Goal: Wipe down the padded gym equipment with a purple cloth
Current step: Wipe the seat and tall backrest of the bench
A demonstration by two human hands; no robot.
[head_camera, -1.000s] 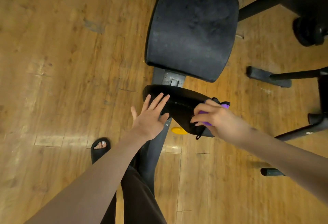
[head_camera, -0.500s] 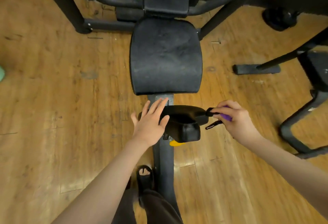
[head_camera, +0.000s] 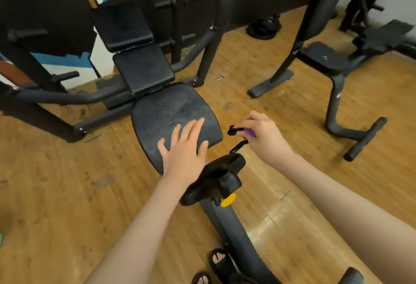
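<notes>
Over the near end of the padded seat [head_camera: 173, 112] of a black gym machine, the person's left hand [head_camera: 183, 148] lies flat with fingers straight and spread, palm down on the pad. To its right, off the seat's edge and apart from it, the right hand [head_camera: 261, 136] is curled around a bunched purple cloth [head_camera: 249, 132], of which only a small patch shows between the fingers, together with something small and black whose strap dangles below; what that item is I cannot tell. Nearer the person sits a smaller black pad [head_camera: 216, 178] on a post with a yellow knob [head_camera: 228, 200], and sandalled feet stand on the wooden floor [head_camera: 67, 193]. The seat looks dusty and streaked, so the wiping seems far from finished. To do it well, I would shake the cloth open for a broad face, let the dangling strap stay clear of the pad, and sweep from the far edge toward the near one in overlapping passes, with the left hand moved aside.
</notes>
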